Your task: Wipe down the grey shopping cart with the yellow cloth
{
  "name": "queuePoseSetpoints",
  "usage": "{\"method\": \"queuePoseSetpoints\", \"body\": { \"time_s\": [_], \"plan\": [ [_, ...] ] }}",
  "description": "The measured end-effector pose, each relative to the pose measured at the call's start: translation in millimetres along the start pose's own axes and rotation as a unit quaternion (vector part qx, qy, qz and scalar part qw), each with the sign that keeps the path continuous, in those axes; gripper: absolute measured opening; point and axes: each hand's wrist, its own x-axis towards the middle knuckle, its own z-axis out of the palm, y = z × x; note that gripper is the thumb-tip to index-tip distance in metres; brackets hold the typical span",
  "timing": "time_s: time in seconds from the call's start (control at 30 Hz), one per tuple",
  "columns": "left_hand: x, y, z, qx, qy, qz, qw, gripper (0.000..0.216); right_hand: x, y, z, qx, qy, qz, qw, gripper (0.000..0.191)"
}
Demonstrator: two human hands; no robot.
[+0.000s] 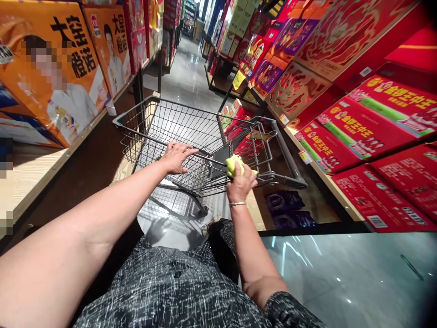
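A dark wire shopping cart stands sideways in front of me, its handle at the right. Along its near top rail lies my left hand, fingers stretched out and thumb apart, resting on or just over the rail. Farther right, my right hand is closed around a yellow cloth, which is pressed against the same rail near the folded child-seat part. A bracelet circles the right wrist. No goods show in the basket.
Orange boxes fill the left shelf. Red gift boxes are stacked on the right shelf, with purple packs low beneath it. Both shelf edges stand close to the cart. A tiled aisle runs ahead between more shelves.
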Motion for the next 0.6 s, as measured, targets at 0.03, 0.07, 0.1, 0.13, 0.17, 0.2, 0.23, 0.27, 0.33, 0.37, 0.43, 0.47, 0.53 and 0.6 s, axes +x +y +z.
{"method": "queuePoseSetpoints", "body": {
  "time_s": [0.03,0.07,0.1,0.13,0.17,0.2,0.23,0.27,0.33,0.37,0.43,0.47,0.53,0.6],
  "plan": [
    [-0.1,0.1,0.4,0.001,0.002,-0.001,1.000,0.092,-0.2,-17.7,5.0,0.005,-0.027,-0.007,1.000,0.068],
    [-0.4,0.2,0.8,0.003,0.003,-0.001,1.000,0.091,0.2,-36.6,9.4,0.012,-0.054,-0.025,0.998,0.066],
    [-0.6,0.1,0.9,0.005,0.003,-0.003,1.000,0.091,1.4,-54.9,12.9,0.019,-0.081,-0.054,0.995,0.064],
    [-1.0,-0.1,0.9,0.007,0.002,-0.007,1.000,0.091,3.1,-71.4,15.3,0.025,-0.106,-0.091,0.990,0.060],
    [-1.4,-0.4,0.8,0.007,0.001,-0.013,1.000,0.091,5.1,-84.5,16.8,0.031,-0.125,-0.129,0.983,0.057],
    [-1.9,-1.0,0.6,0.005,0.000,-0.017,1.000,0.091,6.8,-93.4,17.5,0.036,-0.138,-0.167,0.976,0.054],
    [-2.4,-1.7,0.4,0.004,0.001,-0.019,1.000,0.091,7.7,-97.2,17.6,0.039,-0.144,-0.202,0.968,0.051],
    [-2.8,-2.6,0.2,0.003,0.003,-0.017,1.000,0.090,7.5,-95.6,17.5,0.039,-0.146,-0.231,0.961,0.049],
    [-3.6,-4.5,0.0,0.001,0.008,-0.007,1.000,0.086,2.3,-77.4,16.9,0.030,-0.144,-0.267,0.952,0.047],
    [-3.7,-5.4,-0.1,0.001,0.008,-0.002,1.000,0.084,-2.9,-61.9,16.5,0.019,-0.145,-0.273,0.951,0.046],
    [-3.8,-7.2,-0.2,-0.002,0.004,-0.002,1.000,0.082,-17.4,-22.8,14.4,-0.012,-0.145,-0.259,0.955,0.045],
    [-3.7,-8.0,-0.3,-0.003,0.002,-0.004,1.000,0.082,-25.9,-1.2,12.1,-0.029,-0.142,-0.247,0.958,0.045],
    [-3.5,-9.1,-0.9,-0.004,0.000,-0.005,1.000,0.081,-41.4,41.4,2.8,-0.054,-0.122,-0.231,0.964,0.045],
    [-3.1,-8.8,-2.2,-0.006,0.000,-0.004,1.000,0.078,-50.1,78.9,-13.3,-0.075,-0.068,-0.209,0.973,0.046]
  ]
}}
